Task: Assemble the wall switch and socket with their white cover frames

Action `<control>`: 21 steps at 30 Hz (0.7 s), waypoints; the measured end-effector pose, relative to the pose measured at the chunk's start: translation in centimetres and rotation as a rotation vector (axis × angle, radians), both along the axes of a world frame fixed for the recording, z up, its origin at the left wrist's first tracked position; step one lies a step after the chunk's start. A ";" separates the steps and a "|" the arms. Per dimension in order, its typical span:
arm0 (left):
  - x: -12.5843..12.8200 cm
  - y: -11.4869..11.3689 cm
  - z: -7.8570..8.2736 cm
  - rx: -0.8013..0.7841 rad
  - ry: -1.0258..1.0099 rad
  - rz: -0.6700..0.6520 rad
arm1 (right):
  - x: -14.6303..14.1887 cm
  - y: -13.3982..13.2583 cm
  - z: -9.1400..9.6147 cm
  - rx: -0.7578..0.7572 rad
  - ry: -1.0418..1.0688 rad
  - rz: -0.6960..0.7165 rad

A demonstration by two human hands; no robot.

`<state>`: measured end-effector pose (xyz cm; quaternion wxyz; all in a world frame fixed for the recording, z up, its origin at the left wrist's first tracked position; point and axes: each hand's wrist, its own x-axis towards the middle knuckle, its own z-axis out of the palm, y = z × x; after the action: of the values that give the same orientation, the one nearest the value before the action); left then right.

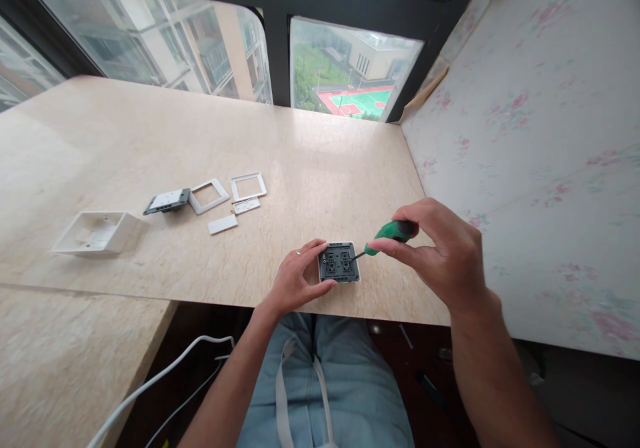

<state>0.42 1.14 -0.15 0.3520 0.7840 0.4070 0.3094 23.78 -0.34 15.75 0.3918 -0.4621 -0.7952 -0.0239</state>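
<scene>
A wall switch (339, 271), its dark grey inner plate set in a white surround, lies on the stone ledge near the front edge. My left hand (300, 276) grips it from the left, thumb at the near edge and fingers at the far corner. In my right hand (445, 251) is a screwdriver (387, 236) with a green and black handle, closed between thumb and fingers. Its shaft slants down leftward, and the tip meets the right side of the plate, at or close to a screw there.
To the left are a white back box (97, 233), another switch module (169, 201), two white frames (209, 197) and two small white covers (223, 225). A papered wall (525, 155) bounds the right, windows (350, 68) the back. White cables (165, 371) hang below the ledge (320, 148).
</scene>
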 end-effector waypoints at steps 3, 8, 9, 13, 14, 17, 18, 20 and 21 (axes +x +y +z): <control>0.0 0.0 0.0 -0.002 -0.007 0.001 | 0.0 0.1 -0.2 0.059 -0.063 -0.046; 0.0 -0.1 0.1 -0.020 -0.007 0.004 | -0.4 0.2 -0.3 0.008 -0.041 -0.030; 0.0 -0.1 0.1 -0.023 -0.006 0.003 | -0.5 0.2 -0.4 -0.027 -0.015 -0.016; 0.0 -0.1 0.0 -0.019 -0.007 0.002 | -0.5 -0.3 -0.7 -0.180 0.087 0.031; 0.0 -0.1 0.0 -0.017 -0.008 0.002 | -0.4 -0.5 -0.8 -0.221 0.110 0.037; -0.1 0.0 -0.2 -0.015 -0.004 -0.006 | 0.1 -1.1 -1.1 -0.290 0.186 0.025; -0.1 0.0 -0.2 -0.016 -0.001 -0.008 | 0.3 -1.3 -1.2 -0.289 0.223 0.014; -0.1 0.0 -0.2 -0.018 0.003 -0.013 | 0.6 -1.6 -1.4 -0.278 0.324 -0.011; -0.1 0.0 -0.2 -0.017 0.003 -0.014 | 0.7 -1.8 -1.6 -0.276 0.382 -0.022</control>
<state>0.30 1.11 -0.36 0.3604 0.7842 0.4048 0.3021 24.49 -2.13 14.19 0.4681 -0.5161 -0.6972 0.1687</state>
